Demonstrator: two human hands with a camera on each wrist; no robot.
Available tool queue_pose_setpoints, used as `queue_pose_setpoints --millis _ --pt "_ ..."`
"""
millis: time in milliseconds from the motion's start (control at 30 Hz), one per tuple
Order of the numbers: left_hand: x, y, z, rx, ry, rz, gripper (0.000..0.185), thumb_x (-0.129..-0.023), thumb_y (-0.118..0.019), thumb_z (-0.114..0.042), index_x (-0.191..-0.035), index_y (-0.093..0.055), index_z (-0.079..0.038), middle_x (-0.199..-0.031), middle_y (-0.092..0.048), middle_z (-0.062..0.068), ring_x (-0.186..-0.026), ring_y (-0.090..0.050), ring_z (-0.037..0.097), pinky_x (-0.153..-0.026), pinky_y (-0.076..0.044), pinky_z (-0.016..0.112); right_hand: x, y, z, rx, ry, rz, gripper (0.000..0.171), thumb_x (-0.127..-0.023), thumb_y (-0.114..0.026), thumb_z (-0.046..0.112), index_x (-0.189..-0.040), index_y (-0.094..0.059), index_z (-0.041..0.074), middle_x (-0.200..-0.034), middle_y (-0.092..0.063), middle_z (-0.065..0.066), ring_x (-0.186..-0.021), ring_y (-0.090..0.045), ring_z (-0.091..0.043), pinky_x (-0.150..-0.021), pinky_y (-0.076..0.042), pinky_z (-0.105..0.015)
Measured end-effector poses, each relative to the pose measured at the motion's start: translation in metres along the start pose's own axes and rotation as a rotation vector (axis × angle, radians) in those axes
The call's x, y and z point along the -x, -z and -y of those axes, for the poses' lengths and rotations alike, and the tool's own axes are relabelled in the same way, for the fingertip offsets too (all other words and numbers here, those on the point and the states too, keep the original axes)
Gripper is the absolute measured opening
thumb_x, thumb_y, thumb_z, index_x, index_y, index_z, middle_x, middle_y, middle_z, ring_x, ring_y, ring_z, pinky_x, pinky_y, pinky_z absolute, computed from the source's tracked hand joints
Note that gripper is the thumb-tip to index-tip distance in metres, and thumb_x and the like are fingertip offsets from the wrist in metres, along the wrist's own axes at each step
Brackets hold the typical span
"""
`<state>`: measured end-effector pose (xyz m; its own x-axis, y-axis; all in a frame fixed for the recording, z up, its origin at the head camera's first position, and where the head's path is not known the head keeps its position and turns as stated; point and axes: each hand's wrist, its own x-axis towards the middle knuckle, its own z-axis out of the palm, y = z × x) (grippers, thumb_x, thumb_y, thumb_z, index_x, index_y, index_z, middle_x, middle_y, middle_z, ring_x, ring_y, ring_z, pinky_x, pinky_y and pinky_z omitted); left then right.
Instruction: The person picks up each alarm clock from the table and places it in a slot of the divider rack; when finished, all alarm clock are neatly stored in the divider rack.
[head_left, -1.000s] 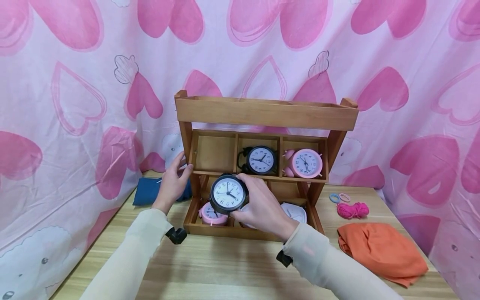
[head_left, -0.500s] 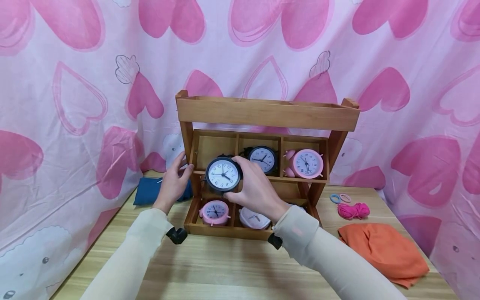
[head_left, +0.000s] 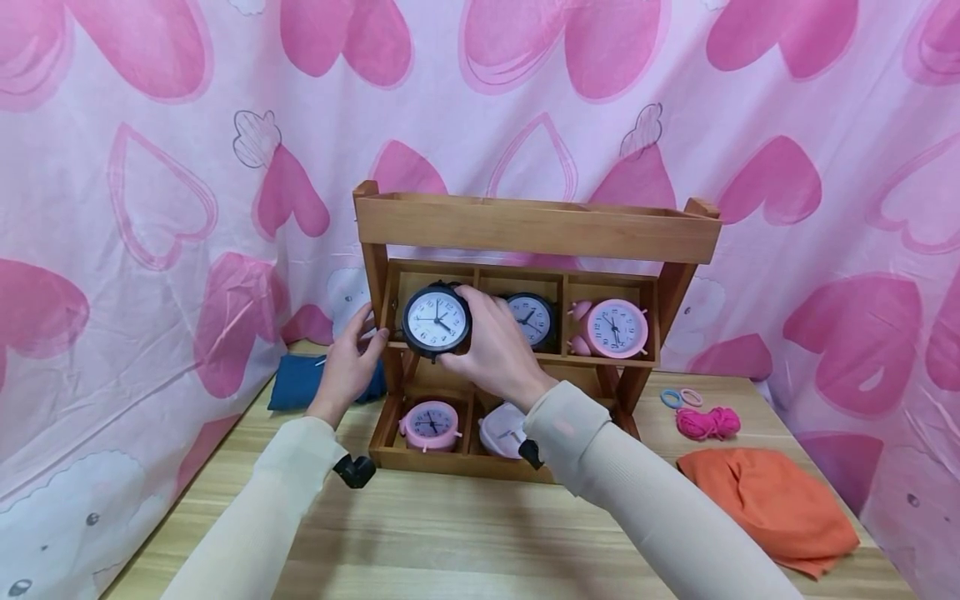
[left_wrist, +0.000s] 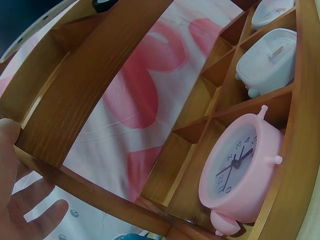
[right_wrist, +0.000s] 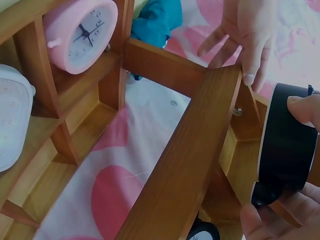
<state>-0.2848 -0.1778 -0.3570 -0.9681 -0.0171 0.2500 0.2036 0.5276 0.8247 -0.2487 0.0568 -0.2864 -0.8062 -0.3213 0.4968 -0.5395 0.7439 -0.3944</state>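
Observation:
In the head view my right hand (head_left: 495, 343) grips a black round alarm clock (head_left: 437, 320) by its sides, dial toward me. The clock is held in front of the middle tier's left compartment of a wooden tiered rack (head_left: 536, 232). The right wrist view shows the black clock (right_wrist: 286, 137) side-on, between thumb and fingers. My left hand (head_left: 347, 365) touches the rack's left end, its fingers extended. Another black alarm clock (head_left: 531, 317), partly behind my right hand, occupies the middle compartment. To its right sits a pink twin-bell alarm clock (head_left: 617, 328).
The bottom tier holds a pink clock (head_left: 431, 425) and a white clock (head_left: 501, 429); another white clock (left_wrist: 270, 11) shows in the left wrist view. Blue cloth (head_left: 296, 383) lies left; hair ties (head_left: 681, 397), pink yarn (head_left: 708, 422) and orange cloth (head_left: 768, 504) lie right.
My right hand has carried the black clock up and left, from before the bottom tier to the middle tier's left compartment. The left hand stays at the rack's end.

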Motion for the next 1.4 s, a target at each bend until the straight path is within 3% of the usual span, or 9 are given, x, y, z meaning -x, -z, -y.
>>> queue_pose_setpoints --millis 633,900,1067,1133,1233,1267,1400 --pt "0.002 0.0 0.001 -0.003 -0.007 -0.003 0.063 -0.103 -0.046 -0.041 -0.159 -0.018 -0.029 -0.158 -0.035 0.015 -0.138 -0.044 0.041 -0.104 -0.046 0.053 -0.034 -0.021 0.001 0.183 -0.038 -0.013 0.084 -0.076 -0.084 0.038 -0.144 -0.043 0.01 -0.135 -0.058 -0.01 -0.127 -0.049 -0.029 -0.108 -0.044 -0.043" --pt "0.002 -0.001 0.0 0.001 -0.01 -0.003 0.063 -0.103 -0.046 -0.042 -0.159 -0.018 -0.031 -0.158 -0.036 0.014 -0.137 -0.045 0.041 -0.103 -0.047 0.055 -0.038 -0.03 0.0 0.347 0.009 -0.009 0.079 -0.08 -0.08 0.041 -0.145 -0.044 0.014 -0.142 -0.053 -0.007 -0.132 -0.046 -0.029 -0.107 -0.045 -0.047" --pt "-0.009 -0.011 0.0 0.01 -0.067 0.04 0.063 -0.104 -0.046 -0.041 -0.159 -0.019 -0.027 -0.156 -0.037 0.018 -0.136 -0.046 0.043 -0.104 -0.045 0.057 -0.033 -0.029 -0.008 0.487 -0.021 -0.011 0.081 -0.08 -0.081 0.042 -0.147 -0.043 0.016 -0.145 -0.052 -0.003 -0.135 -0.045 -0.027 -0.104 -0.047 -0.047" --pt "-0.007 -0.004 0.005 0.019 -0.1 0.027 0.063 -0.104 -0.047 -0.038 -0.158 -0.022 -0.02 -0.153 -0.04 0.023 -0.133 -0.047 0.044 -0.107 -0.043 0.057 -0.033 -0.039 -0.002 0.527 -0.021 -0.014 0.076 -0.08 -0.08 0.042 -0.144 -0.047 0.018 -0.141 -0.055 0.0 -0.134 -0.046 -0.025 -0.1 -0.049 -0.045" --pt "0.004 0.022 0.019 -0.023 -0.123 -0.023 0.062 -0.104 -0.046 -0.033 -0.157 -0.024 -0.01 -0.147 -0.043 0.03 -0.129 -0.05 0.048 -0.106 -0.043 0.057 -0.038 -0.061 0.017 0.546 0.012 -0.011 0.066 -0.082 -0.078 0.041 -0.138 -0.053 0.021 -0.137 -0.058 0.004 -0.13 -0.05 -0.02 -0.096 -0.05 -0.041" --pt "0.008 0.033 0.023 -0.049 -0.12 -0.049 0.061 -0.104 -0.047 -0.031 -0.156 -0.025 -0.008 -0.145 -0.045 0.031 -0.127 -0.051 0.049 -0.105 -0.047 0.049 -0.04 -0.068 0.025 0.544 0.027 -0.005 0.063 -0.082 -0.077 0.041 -0.137 -0.054 0.023 -0.136 -0.058 0.006 -0.129 -0.05 -0.018 -0.096 -0.05 -0.039" --pt "0.017 0.064 0.037 -0.162 -0.073 -0.062 0.065 -0.105 -0.043 -0.036 -0.158 -0.018 -0.01 -0.145 -0.042 0.036 -0.121 -0.05 0.058 -0.096 -0.05 0.059 -0.048 -0.084 0.05 0.546 0.053 0.043 0.056 -0.087 -0.071 0.043 -0.138 -0.054 0.03 -0.141 -0.053 0.011 -0.132 -0.047 -0.013 -0.101 -0.048 -0.034"
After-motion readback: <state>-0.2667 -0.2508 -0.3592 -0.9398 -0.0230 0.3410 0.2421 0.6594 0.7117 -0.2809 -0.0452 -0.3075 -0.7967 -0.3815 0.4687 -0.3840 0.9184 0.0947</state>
